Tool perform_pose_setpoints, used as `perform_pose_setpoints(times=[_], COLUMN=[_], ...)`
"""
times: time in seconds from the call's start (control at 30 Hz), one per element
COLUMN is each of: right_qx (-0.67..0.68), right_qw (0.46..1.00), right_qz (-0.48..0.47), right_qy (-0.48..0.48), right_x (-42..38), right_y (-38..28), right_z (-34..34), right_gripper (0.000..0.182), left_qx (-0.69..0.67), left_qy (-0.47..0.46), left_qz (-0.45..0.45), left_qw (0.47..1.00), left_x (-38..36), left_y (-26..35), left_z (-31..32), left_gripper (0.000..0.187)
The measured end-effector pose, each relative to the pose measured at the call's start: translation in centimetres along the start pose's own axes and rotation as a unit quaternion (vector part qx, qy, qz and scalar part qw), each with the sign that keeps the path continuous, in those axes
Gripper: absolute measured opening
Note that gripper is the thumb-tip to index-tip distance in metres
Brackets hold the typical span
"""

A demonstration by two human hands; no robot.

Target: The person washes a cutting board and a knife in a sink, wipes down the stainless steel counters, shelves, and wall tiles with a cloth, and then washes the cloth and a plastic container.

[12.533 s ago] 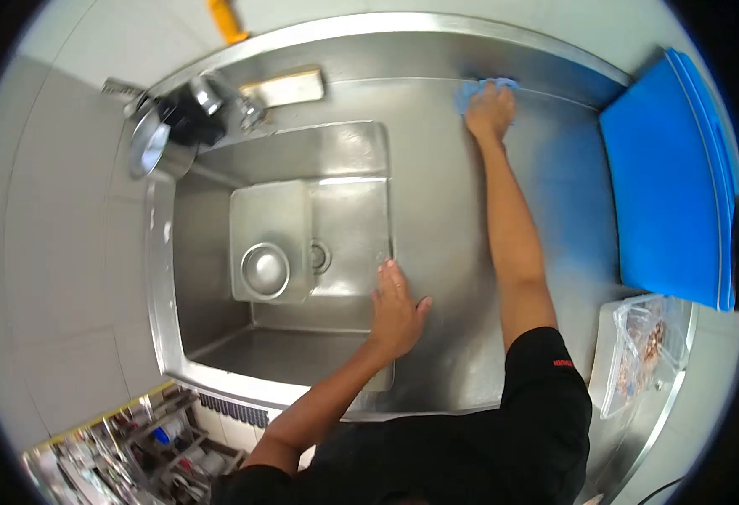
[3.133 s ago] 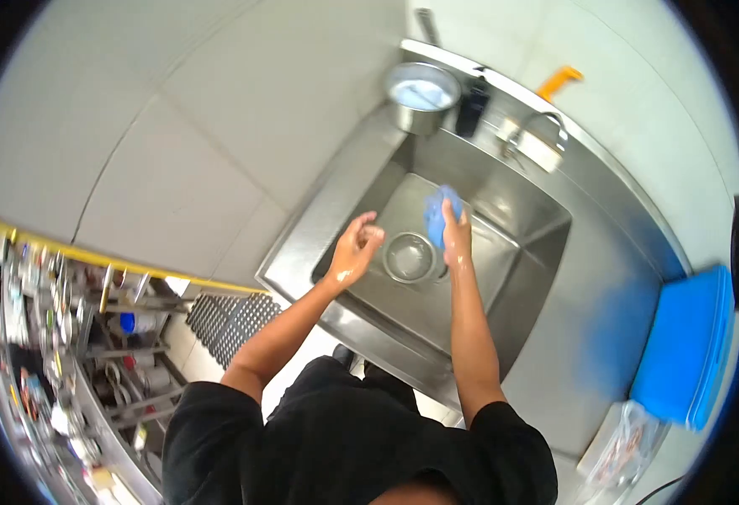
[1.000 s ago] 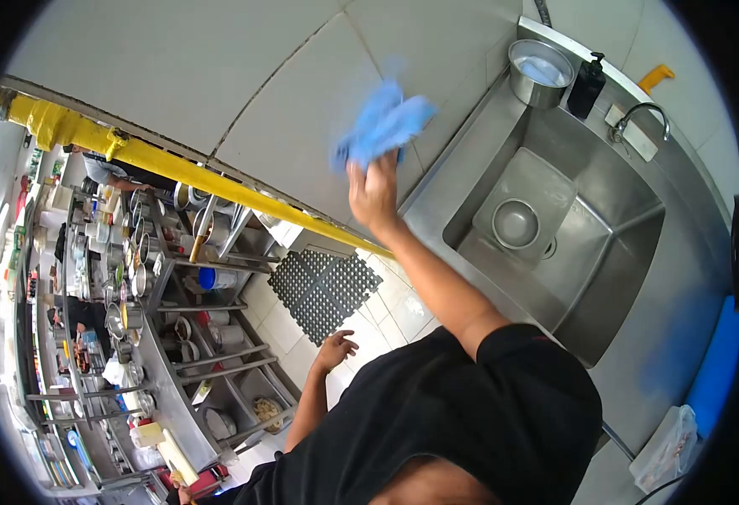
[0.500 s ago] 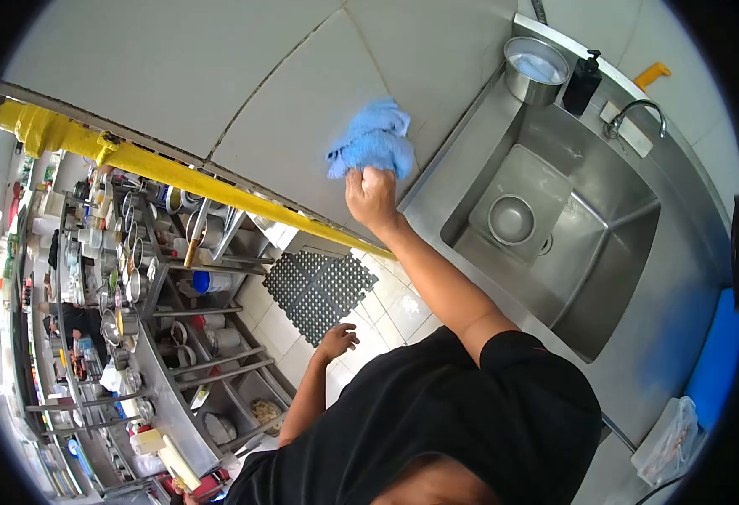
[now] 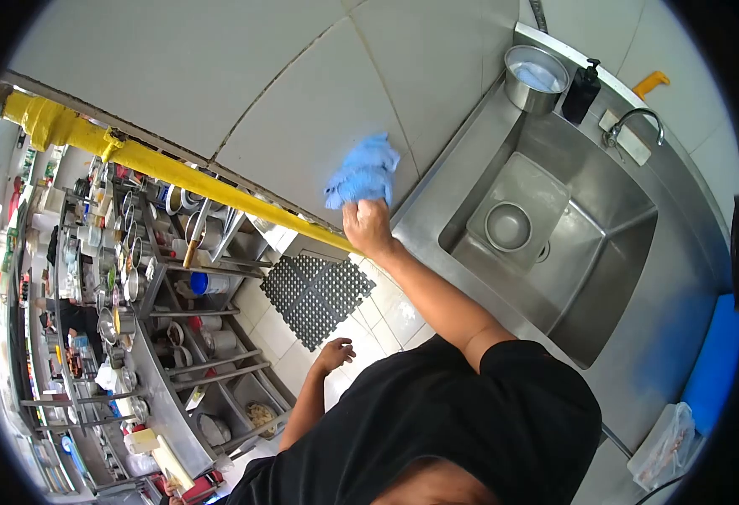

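My right hand (image 5: 368,227) grips a crumpled blue cloth (image 5: 362,172) and presses it against the pale tiled wall (image 5: 302,93) just left of the steel sink (image 5: 605,278). My left hand (image 5: 336,354) hangs low at my side over the tiled floor, fingers loosely apart and holding nothing. A small steel bowl (image 5: 508,225) lies in the sink basin.
A steel pot (image 5: 537,77), a black soap bottle (image 5: 581,89) and a tap (image 5: 634,123) stand at the sink's back edge. A yellow pipe (image 5: 159,164) runs along the wall's base. Shelves of kitchenware (image 5: 125,311) and a black floor mat (image 5: 315,290) lie left. A blue board (image 5: 712,362) is at right.
My right hand has drawn the blue cloth down the wall tile, from higher up to lower near the sink's corner. My left hand has stayed hanging at my side.
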State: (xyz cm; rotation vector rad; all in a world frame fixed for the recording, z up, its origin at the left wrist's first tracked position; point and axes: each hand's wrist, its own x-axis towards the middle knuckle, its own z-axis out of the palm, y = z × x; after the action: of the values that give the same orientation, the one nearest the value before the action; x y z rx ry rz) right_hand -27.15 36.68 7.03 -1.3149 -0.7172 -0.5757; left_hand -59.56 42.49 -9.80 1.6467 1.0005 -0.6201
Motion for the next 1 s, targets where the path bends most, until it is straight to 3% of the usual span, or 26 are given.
perform_pose_setpoints(times=[0.03,0.17,0.27,0.33,0.4,0.47,0.5,0.57,0.6,0.63,0.67,0.7,0.77,0.8,0.83,0.87,0.9,0.93,0.97,1.0], right_qx=[-0.055,-0.087,-0.052,-0.068,-0.06,-0.108,0.015,0.062,0.038,0.031,-0.068,-0.026,-0.007,-0.011,0.019,-0.094,-0.214,0.138,-0.102,-0.334], right_qw=[0.994,0.995,0.998,0.997,0.994,0.928,0.967,0.991,0.988,0.977,0.968,0.971,0.99,0.943,0.973,0.964,0.935,0.978,0.986,0.935], right_qz=[0.045,0.007,-0.028,-0.02,0.071,0.238,0.172,-0.085,-0.142,-0.198,-0.242,-0.234,-0.123,-0.217,-0.037,-0.074,-0.108,0.088,0.107,0.116], right_qy=[-0.079,-0.045,0.036,0.016,-0.051,-0.264,-0.189,-0.088,-0.045,-0.066,0.02,0.039,0.07,0.252,0.228,0.239,0.261,0.127,0.08,0.016], right_x=[-0.8,4.4,2.3,-2.1,-4.6,-3.3,-1.7,7.2,10.9,15.2,19.2,23.0,29.5,33.0,32.3,31.9,30.1,27.5,24.9,21.8], right_y=[1.1,0.8,1.5,3.4,3.5,1.9,1.0,-4.1,-5.4,-5.9,-6.5,-5.4,-1.7,3.0,4.9,10.9,15.8,25.6,27.0,28.1], right_z=[-0.1,-0.3,-0.2,-0.2,-0.6,-0.5,0.3,-0.2,0.4,0.5,-0.1,0.2,-1.6,-1.7,-4.4,-5.6,-7.6,-9.0,-12.0,-15.0], right_gripper=[0.016,0.012,0.007,0.009,0.008,0.008,0.007,0.013,0.018,0.02,0.022,0.022,0.022,0.022,0.025,0.013,0.013,0.013,0.019,0.033], left_qx=[0.003,0.005,0.003,0.002,-0.008,-0.014,0.0,-0.016,-0.026,-0.028,-0.033,-0.031,-0.053,-0.053,-0.046,-0.04,-0.052,-0.066,0.034,0.131], left_qy=[-0.004,-0.009,-0.017,-0.007,0.002,-0.013,-0.013,-0.016,-0.022,-0.021,-0.018,-0.013,0.002,0.013,0.019,0.024,0.008,-0.004,-0.037,-0.073], left_qz=[0.008,0.003,-0.001,0.001,0.003,0.006,0.01,-0.015,-0.008,-0.015,-0.021,-0.008,-0.012,-0.007,-0.028,-0.052,-0.048,-0.049,0.018,0.082], left_qw=[1.0,1.0,1.0,1.0,1.0,1.0,1.0,1.0,0.999,0.999,0.999,0.999,0.999,0.998,0.998,0.998,0.997,0.997,0.999,0.985], left_x=[-0.1,0.0,-0.3,-0.4,0.0,1.2,1.4,1.1,1.0,0.7,0.5,0.1,-0.5,-0.8,-0.9,-1.3,-1.2,-1.5,-1.0,-1.1], left_y=[-0.1,-0.3,0.1,-0.1,-0.9,-2.8,-3.0,-2.1,-2.1,-1.8,-1.2,-1.1,-0.6,-0.6,-0.6,-0.9,-2.3,-3.1,-4.7,-6.3], left_z=[0.0,0.6,0.7,0.9,0.9,0.8,0.8,0.9,1.0,1.0,1.0,0.9,1.0,1.3,1.5,1.9,2.1,2.6,2.7,2.8], left_gripper=[0.039,0.039,0.038,0.038,0.038,0.038,0.038,0.037,0.037,0.037,0.038,0.038,0.038,0.037,0.037,0.037,0.037,0.037,0.037,0.037])
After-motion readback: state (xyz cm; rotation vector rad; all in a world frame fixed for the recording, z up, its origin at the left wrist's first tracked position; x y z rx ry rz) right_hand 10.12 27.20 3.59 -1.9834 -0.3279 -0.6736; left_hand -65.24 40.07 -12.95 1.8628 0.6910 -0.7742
